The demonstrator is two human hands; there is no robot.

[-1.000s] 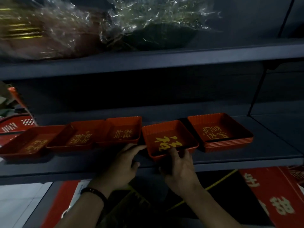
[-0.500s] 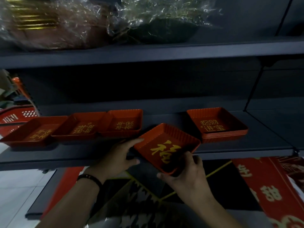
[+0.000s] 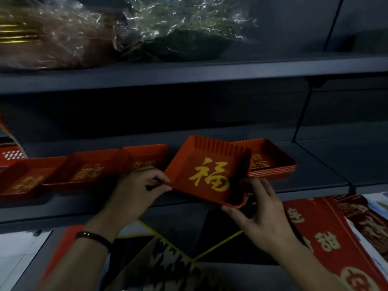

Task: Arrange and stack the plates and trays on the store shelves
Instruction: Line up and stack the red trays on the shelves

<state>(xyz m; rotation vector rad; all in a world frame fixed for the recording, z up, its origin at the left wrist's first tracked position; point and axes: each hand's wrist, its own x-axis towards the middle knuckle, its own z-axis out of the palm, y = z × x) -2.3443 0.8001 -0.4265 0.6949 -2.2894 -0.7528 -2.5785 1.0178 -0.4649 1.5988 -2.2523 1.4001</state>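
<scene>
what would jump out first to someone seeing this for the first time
The red tray with a large gold character at centre draws the eye, tilted toward the camera and held off the dark shelf by the left hand at its left corner and the right hand at its near right corner. Behind its right side sits a stack of red trays, and a row of three more runs along the shelf to the left.

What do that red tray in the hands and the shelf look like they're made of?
The tray looks like moulded plastic: thin ribbed walls, a soft sheen and a printed gold character. Lacquered wood can't be ruled out. The shelf looks like painted sheet metal: a flat dark grey board with a thin folded front edge and matt finish.
</scene>
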